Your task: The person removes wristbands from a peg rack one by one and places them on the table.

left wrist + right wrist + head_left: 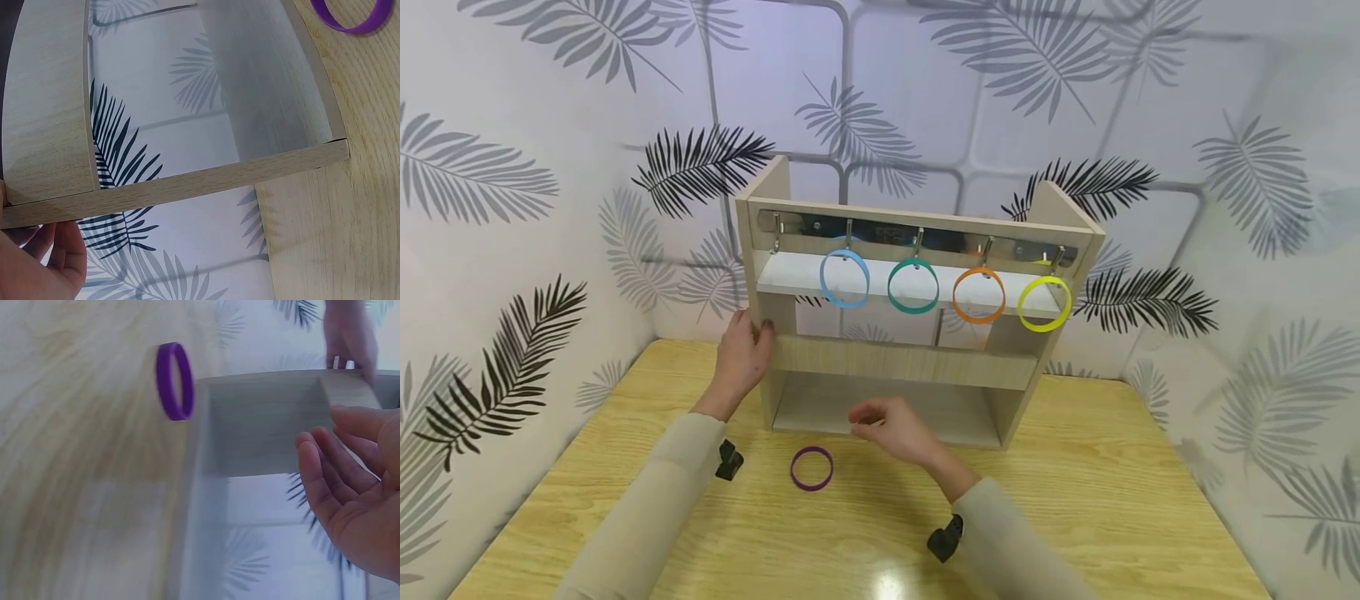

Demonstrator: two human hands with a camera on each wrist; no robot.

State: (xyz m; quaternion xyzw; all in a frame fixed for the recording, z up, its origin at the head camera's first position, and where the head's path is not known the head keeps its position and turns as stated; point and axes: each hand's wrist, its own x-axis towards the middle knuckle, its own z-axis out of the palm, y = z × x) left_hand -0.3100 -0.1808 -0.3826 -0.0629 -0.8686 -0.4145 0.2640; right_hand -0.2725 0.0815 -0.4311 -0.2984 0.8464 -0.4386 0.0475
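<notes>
A wooden rack (902,358) stands on the table, with a metal strip of hooks along its top. My left hand (742,358) grips the rack's left side panel (187,181), thumb on one face and fingers on the other. My right hand (895,427) hovers in front of the rack's lower opening, fingers loosely bent around nothing. To its left, a purple wristband (812,488) lies flat on the table. Blue (825,287), green (891,293), orange (957,302) and yellow (1022,312) wristbands hang from hooks. The leftmost hook (777,236) carries no band.
The pale wood table (1075,500) reaches back to walls covered in a leaf pattern (872,125). Inside the rack a white shelf (880,271) runs behind the hanging bands. A crossboard (902,362) spans it below.
</notes>
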